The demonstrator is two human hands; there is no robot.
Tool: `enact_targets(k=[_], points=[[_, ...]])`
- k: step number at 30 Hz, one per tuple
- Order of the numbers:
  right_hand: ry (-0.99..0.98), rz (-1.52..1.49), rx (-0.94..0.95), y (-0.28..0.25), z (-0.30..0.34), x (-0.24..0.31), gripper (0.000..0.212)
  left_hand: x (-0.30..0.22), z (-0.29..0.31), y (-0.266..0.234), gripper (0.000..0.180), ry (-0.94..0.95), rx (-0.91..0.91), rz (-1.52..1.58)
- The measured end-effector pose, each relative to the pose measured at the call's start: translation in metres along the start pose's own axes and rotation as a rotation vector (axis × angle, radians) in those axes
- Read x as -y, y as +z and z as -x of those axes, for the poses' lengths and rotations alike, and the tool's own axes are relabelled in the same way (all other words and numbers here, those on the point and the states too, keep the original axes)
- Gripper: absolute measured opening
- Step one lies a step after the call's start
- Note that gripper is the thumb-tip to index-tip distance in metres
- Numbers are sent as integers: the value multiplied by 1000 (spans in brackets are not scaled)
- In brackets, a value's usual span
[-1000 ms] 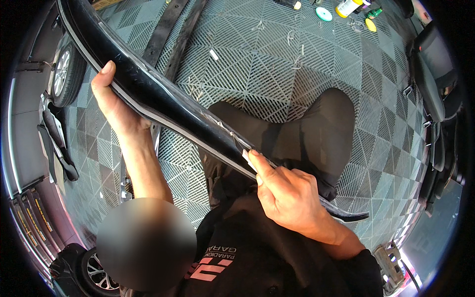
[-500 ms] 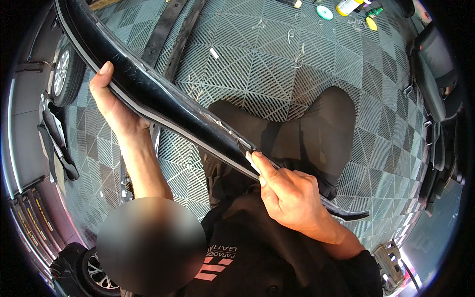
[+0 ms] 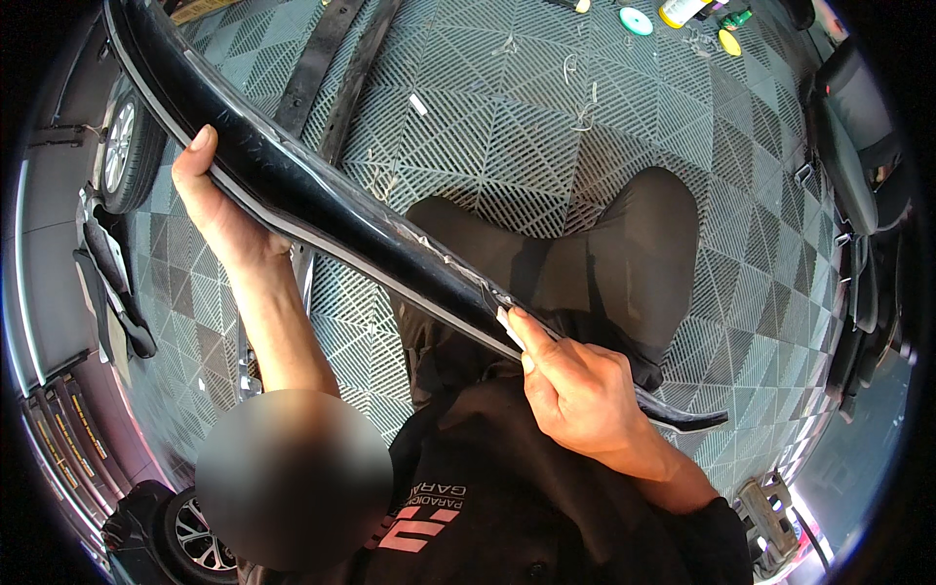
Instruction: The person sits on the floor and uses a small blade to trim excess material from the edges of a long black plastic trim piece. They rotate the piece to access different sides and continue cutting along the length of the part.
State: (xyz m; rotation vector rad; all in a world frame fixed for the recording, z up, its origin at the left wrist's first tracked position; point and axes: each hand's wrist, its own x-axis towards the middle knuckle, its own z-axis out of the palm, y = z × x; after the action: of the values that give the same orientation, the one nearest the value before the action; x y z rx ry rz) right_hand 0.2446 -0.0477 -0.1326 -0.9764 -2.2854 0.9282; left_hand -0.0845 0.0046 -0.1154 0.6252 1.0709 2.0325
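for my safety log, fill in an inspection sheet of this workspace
Surface: grey slatted tile floor with a darker check pattern.
Job's things: long curved glossy black strip, ragged along part of its upper edge; small flat white piece.
Clutter: round mint-green disc, round yellow disc, white-and-yellow plastic bottle, small white scrap, long dark flat bars.
Grips: left grip holds the strip by its edge, thumb on top; right grip pinches the white piece at the strip.
Cables: thin dark line at lower right, possibly a cable; cannot confirm.
Surroundings: silver-spoked wheel with black tyre, left; dark padded seat, right.
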Motion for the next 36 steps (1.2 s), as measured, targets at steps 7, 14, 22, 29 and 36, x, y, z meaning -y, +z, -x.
enact_targets(k=[7, 14, 22, 29, 36], points=[[7, -50, -6, -1, 2, 2, 52, 0, 1, 1, 32, 6, -38, -44], [12, -220, 16, -20, -1, 5, 50, -2, 2, 6, 33, 20, -102, -71], [118, -458, 76, -38, -29, 2, 20, -12, 9, 15, 34, -35, -77, -79], [225, -496, 214, -8, -95, -10, 46, -16, 8, 22, 34, -42, -30, -38], [283, -641, 393, -7, -117, -6, 29, -16, 5, 14, 31, -8, -37, -63]])
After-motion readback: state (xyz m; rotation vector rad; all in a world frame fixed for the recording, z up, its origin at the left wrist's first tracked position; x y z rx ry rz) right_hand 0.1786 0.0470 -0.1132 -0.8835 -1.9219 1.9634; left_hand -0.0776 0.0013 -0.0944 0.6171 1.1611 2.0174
